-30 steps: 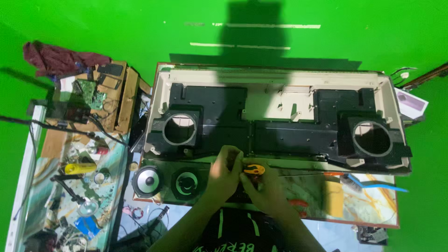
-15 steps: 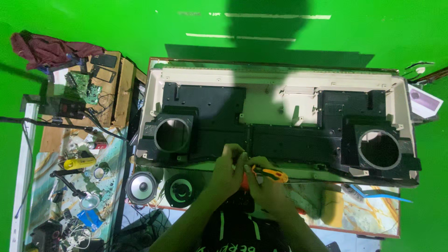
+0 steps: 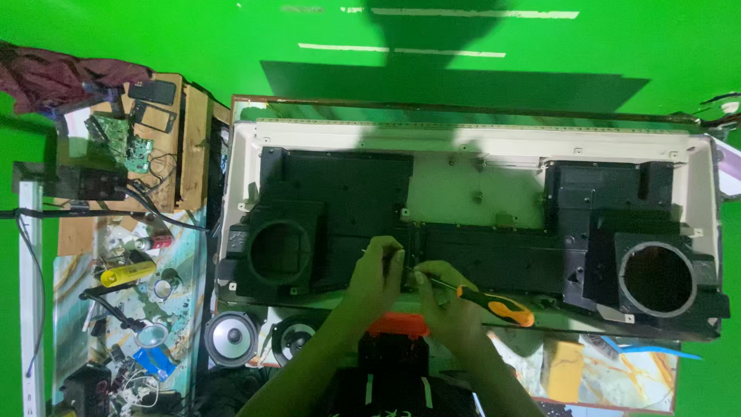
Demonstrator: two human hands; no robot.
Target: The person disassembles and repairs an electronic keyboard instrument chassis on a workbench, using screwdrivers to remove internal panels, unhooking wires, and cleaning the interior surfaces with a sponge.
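speakers (image 3: 231, 337) just left of hands, below panel (image 3: 471, 232) | left hand (image 3: 376, 272) curled, fingertips steadying a point at panel's lower middle | right hand (image 3: 448, 305) closed on screwdriver (image 3: 486, 300), tip at same point | step: working a screw, judged; next needs tip seated

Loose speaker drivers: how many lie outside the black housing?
2: a silver-coned speaker driver and a darker speaker driver side by side below the housing's left opening. Others may be hidden under the arms.

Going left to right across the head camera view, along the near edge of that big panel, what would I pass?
Yellow tube → silver speaker → left hand → right hand → orange-handled screwdriver → right round opening.
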